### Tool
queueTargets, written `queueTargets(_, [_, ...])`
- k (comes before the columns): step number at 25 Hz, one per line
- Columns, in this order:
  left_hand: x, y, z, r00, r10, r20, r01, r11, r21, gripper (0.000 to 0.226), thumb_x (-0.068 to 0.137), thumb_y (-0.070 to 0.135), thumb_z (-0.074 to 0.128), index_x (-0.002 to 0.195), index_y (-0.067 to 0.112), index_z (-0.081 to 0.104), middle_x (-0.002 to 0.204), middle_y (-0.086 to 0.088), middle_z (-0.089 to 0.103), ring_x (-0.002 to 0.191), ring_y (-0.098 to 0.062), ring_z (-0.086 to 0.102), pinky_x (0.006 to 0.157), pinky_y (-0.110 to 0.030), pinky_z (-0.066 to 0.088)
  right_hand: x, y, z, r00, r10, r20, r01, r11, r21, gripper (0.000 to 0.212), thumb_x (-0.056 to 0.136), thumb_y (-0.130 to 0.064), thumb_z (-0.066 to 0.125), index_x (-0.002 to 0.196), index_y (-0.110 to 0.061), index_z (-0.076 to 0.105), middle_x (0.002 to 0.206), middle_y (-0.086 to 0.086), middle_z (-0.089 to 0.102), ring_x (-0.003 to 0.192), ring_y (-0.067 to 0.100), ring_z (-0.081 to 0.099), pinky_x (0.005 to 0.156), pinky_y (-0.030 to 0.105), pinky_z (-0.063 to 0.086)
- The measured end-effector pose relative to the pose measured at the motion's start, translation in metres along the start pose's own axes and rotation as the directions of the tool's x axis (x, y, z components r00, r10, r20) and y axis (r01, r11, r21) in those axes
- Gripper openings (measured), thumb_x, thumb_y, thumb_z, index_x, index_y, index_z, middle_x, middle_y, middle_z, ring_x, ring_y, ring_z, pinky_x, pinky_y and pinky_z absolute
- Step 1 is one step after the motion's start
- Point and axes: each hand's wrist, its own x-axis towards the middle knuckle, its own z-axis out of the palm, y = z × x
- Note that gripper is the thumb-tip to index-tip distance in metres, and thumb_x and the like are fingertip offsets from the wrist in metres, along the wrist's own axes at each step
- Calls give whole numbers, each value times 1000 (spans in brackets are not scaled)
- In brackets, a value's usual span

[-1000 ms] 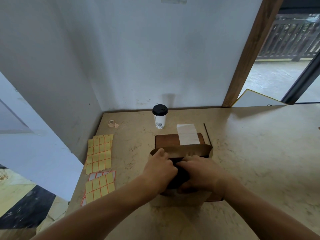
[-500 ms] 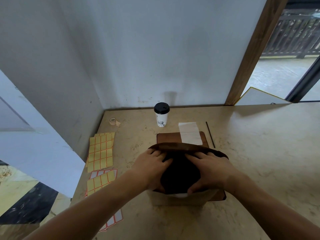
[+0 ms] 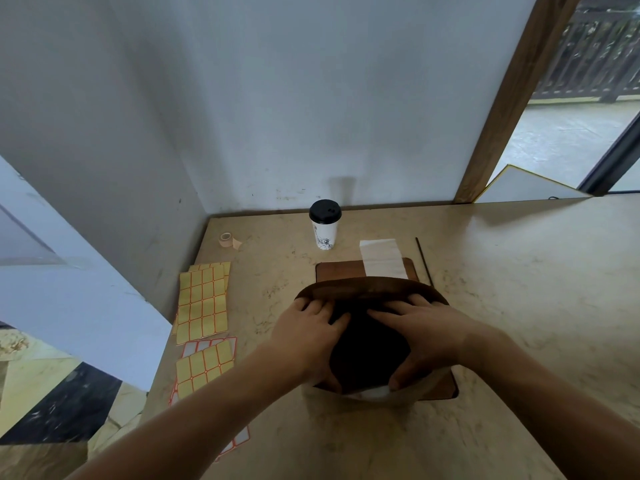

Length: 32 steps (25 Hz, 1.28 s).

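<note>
A brown paper bag [image 3: 370, 288] stands on a dark brown mat [image 3: 337, 270] in the middle of the beige counter, its mouth pulled into a wide oval. Both of my hands are in that mouth. My left hand [image 3: 308, 337] spreads its fingers against the far rim on the left, with its thumb at the near rim. My right hand [image 3: 427, 332] does the same on the right. The bag's inside is dark, and a white patch [image 3: 372, 394] shows at the near edge.
A white paper cup with a black lid [image 3: 325, 225] stands behind the mat. A white napkin [image 3: 381, 258] lies across the mat's far edge, with a thin dark stick [image 3: 424, 261] beside it. Yellow sticker sheets [image 3: 202, 299] and a small tape roll [image 3: 227, 240] lie at the left.
The bag's top was pinched flat between my hands. It now stands spread into an open oval, and my hands have moved apart with the fingers stretched along the rim.
</note>
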Motion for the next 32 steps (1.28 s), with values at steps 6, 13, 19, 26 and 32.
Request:
queueTargets(6, [1,2,-5,999,-49,18,49,998,-33,109,67,68,68,150,24,14,155,-12,24,141,-33,18,117,-47,12,15,1,-41,986,-162,-49,169,918,359,69,72,-56,67,135,-41,42,121,-25,54,107,-6,50,86,15,36])
queueTargets(13, [6,3,-7,992,-67,109,69,997,-22,117,66,70,68,152,22,4,159,-17,10,144,-39,6,116,-55,8,82,21,-106,889,44,-456,205,852,481,44,74,-50,70,113,-31,65,97,-15,71,84,-1,65,85,31,53])
queueTargets(19, [10,4,-5,988,-79,132,85,996,-41,111,72,60,72,151,23,3,157,-19,12,143,-40,7,114,-54,12,177,50,-108,875,162,-456,-37,962,271,59,75,-48,70,128,-25,55,119,1,65,101,20,61,81,37,51])
queueTargets(26, [7,4,-6,980,-85,182,100,992,-78,99,83,42,67,151,20,-1,156,-26,6,142,-42,0,113,-56,4,277,74,-94,932,178,-317,-141,981,137,109,60,-61,75,148,-34,17,150,7,32,129,35,37,95,51,44])
queueTargets(32, [4,6,-11,983,-72,169,102,979,-178,73,97,29,46,151,16,-2,156,-30,-1,143,-42,-7,113,-56,-2,335,81,-87,982,109,-156,-109,994,15,123,57,-61,78,147,-45,-5,160,5,-7,140,44,12,104,61,33])
